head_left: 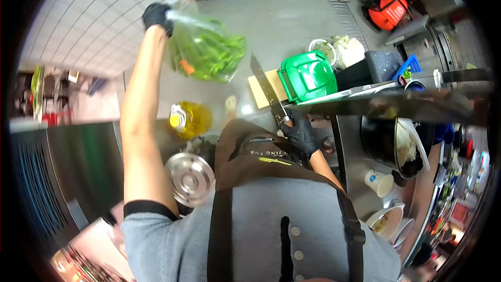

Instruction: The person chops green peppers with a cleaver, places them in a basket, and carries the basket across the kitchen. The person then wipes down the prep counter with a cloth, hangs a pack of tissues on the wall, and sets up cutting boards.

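Note:
Gloved in black, my left hand (157, 19) is stretched far forward and closed on the gathered top of a clear plastic bag (182, 21). Leafy green vegetables (222, 49) hang inside the bag, with one orange piece showing low on its left. My right hand (300, 134), also in a black glove, is close to my apron (255, 151) and wrapped round the handle of a kitchen knife (267, 86). The long blade points forward, over a pale board (258, 94). Just right of the blade is a green lidded bin (310, 77).
A yellow oil jug (195, 120) and a round metal lid (189, 177) are to my left. On the right, a metal counter (357, 177) bears a black container (378, 146), a paper cup (379, 183) and bowls. White baskets (323, 51) with vegetables lie beyond the bin.

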The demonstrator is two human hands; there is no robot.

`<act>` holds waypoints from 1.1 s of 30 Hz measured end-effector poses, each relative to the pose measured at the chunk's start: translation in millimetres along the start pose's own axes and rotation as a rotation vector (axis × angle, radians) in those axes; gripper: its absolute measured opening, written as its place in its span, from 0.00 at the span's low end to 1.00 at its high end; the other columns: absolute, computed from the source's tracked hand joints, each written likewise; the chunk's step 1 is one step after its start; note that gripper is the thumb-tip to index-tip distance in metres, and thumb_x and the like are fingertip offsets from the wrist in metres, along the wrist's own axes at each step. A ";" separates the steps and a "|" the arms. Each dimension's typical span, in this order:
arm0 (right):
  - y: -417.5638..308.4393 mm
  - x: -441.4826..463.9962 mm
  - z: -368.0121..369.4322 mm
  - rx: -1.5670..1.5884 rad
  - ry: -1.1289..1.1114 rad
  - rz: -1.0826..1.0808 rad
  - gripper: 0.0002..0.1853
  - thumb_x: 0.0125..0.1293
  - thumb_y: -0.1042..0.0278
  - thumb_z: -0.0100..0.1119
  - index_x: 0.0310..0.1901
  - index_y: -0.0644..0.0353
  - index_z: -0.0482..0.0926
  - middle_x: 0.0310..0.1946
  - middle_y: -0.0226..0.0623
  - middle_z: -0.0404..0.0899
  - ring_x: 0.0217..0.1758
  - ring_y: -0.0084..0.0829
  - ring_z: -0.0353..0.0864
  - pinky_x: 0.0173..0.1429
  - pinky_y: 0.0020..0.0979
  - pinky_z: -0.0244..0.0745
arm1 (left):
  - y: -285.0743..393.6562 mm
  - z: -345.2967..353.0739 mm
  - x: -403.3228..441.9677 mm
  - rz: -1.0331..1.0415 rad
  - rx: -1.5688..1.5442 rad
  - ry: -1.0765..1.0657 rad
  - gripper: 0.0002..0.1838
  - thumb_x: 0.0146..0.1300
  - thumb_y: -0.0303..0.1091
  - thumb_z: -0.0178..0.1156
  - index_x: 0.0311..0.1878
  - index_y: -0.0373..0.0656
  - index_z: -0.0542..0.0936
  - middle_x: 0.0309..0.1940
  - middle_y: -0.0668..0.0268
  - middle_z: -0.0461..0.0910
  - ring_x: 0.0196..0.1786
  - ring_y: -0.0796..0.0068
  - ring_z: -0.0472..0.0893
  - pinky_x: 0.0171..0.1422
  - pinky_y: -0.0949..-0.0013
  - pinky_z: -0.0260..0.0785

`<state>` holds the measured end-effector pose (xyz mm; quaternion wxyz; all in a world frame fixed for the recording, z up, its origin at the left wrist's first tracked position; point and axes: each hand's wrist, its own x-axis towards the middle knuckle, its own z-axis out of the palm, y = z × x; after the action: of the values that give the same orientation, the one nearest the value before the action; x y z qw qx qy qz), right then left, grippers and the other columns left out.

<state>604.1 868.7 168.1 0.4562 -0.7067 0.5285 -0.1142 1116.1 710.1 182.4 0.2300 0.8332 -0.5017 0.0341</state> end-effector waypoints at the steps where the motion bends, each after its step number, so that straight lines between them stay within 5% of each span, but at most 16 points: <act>1: -7.7 18.2 2.2 0.026 0.036 -0.013 0.21 0.54 0.66 0.55 0.50 0.60 0.71 0.39 0.55 0.76 0.44 0.52 0.75 0.46 0.42 0.70 | -13.7 6.2 22.4 0.010 0.023 -0.055 0.15 0.39 0.28 0.59 0.36 0.49 0.81 0.33 0.57 0.78 0.40 0.57 0.77 0.47 0.63 0.70; 2: -15.8 35.5 2.4 0.050 0.084 -0.016 0.20 0.54 0.66 0.55 0.50 0.60 0.71 0.39 0.55 0.76 0.44 0.52 0.76 0.45 0.42 0.70 | 3.1 1.2 29.9 -0.257 -0.450 -0.101 0.11 0.44 0.27 0.58 0.34 0.44 0.80 0.31 0.56 0.78 0.36 0.58 0.78 0.42 0.63 0.71; 4: -3.4 82.9 18.9 0.035 0.230 -0.014 0.20 0.53 0.67 0.54 0.49 0.63 0.71 0.36 0.54 0.76 0.40 0.50 0.77 0.43 0.41 0.71 | -26.4 41.4 67.8 -0.332 -1.098 -0.083 0.03 0.51 0.26 0.54 0.28 0.39 0.76 0.23 0.58 0.74 0.25 0.65 0.73 0.31 0.63 0.67; 8: -19.9 147.0 2.7 0.007 0.386 0.129 0.21 0.53 0.66 0.55 0.50 0.62 0.70 0.34 0.53 0.77 0.39 0.52 0.77 0.42 0.42 0.71 | -12.9 64.6 110.9 -0.407 -1.349 -0.154 0.06 0.46 0.18 0.52 0.27 0.41 0.71 0.24 0.64 0.71 0.28 0.69 0.73 0.33 0.66 0.69; 14: -16.9 183.3 -21.4 0.164 0.653 0.270 0.21 0.52 0.67 0.57 0.49 0.63 0.69 0.32 0.55 0.76 0.36 0.53 0.76 0.40 0.44 0.69 | -2.4 116.0 196.4 -0.447 -1.240 -0.032 0.11 0.40 0.17 0.53 0.20 0.45 0.64 0.19 0.71 0.63 0.22 0.75 0.63 0.26 0.71 0.59; 18: -12.0 227.4 -38.6 0.334 0.694 0.457 0.21 0.52 0.68 0.57 0.48 0.65 0.69 0.31 0.57 0.76 0.36 0.55 0.76 0.40 0.45 0.69 | -26.4 154.7 259.3 -0.450 -1.287 -0.132 0.08 0.40 0.19 0.51 0.20 0.43 0.64 0.23 0.64 0.69 0.27 0.67 0.72 0.36 0.63 0.71; 24: 27.6 357.0 -72.0 0.176 0.783 0.543 0.16 0.51 0.74 0.51 0.44 0.66 0.70 0.32 0.59 0.76 0.38 0.56 0.76 0.42 0.47 0.70 | -36.0 201.1 349.4 -0.340 -1.164 -0.253 0.11 0.39 0.20 0.53 0.26 0.46 0.64 0.27 0.66 0.67 0.31 0.68 0.70 0.39 0.63 0.68; 26: 40.0 403.9 -96.2 0.215 0.751 0.587 0.17 0.51 0.76 0.49 0.45 0.65 0.71 0.33 0.58 0.76 0.39 0.56 0.75 0.43 0.46 0.71 | -48.5 228.4 383.8 -0.482 -1.091 -0.235 0.10 0.41 0.22 0.54 0.27 0.46 0.65 0.28 0.67 0.68 0.32 0.69 0.69 0.40 0.65 0.66; 30: 72.4 481.9 -132.7 0.154 0.852 0.505 0.17 0.51 0.75 0.50 0.45 0.65 0.71 0.34 0.56 0.77 0.40 0.54 0.76 0.45 0.45 0.71 | 39.8 227.9 378.9 -0.602 -0.915 -0.200 0.05 0.49 0.26 0.49 0.31 0.45 0.70 0.33 0.66 0.72 0.37 0.69 0.70 0.42 0.63 0.66; 31: 75.9 495.2 -147.2 0.134 0.863 0.499 0.17 0.51 0.75 0.49 0.46 0.65 0.71 0.35 0.56 0.77 0.40 0.53 0.76 0.45 0.45 0.71 | -16.8 282.8 411.0 -0.546 -0.983 -0.310 0.05 0.50 0.27 0.50 0.32 0.44 0.73 0.37 0.64 0.75 0.37 0.65 0.72 0.39 0.60 0.67; 33: 78.3 527.0 -170.3 0.153 0.904 0.523 0.17 0.52 0.74 0.48 0.46 0.65 0.71 0.36 0.56 0.77 0.40 0.52 0.77 0.46 0.45 0.71 | 77.8 279.3 396.8 -0.493 -1.040 -0.311 0.11 0.54 0.27 0.49 0.39 0.40 0.77 0.44 0.61 0.77 0.39 0.62 0.74 0.40 0.61 0.67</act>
<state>663.0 328.8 34.1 0.2462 -0.3960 0.8215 -0.3282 1197.3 237.6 74.5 0.5328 0.6982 -0.2722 -0.3932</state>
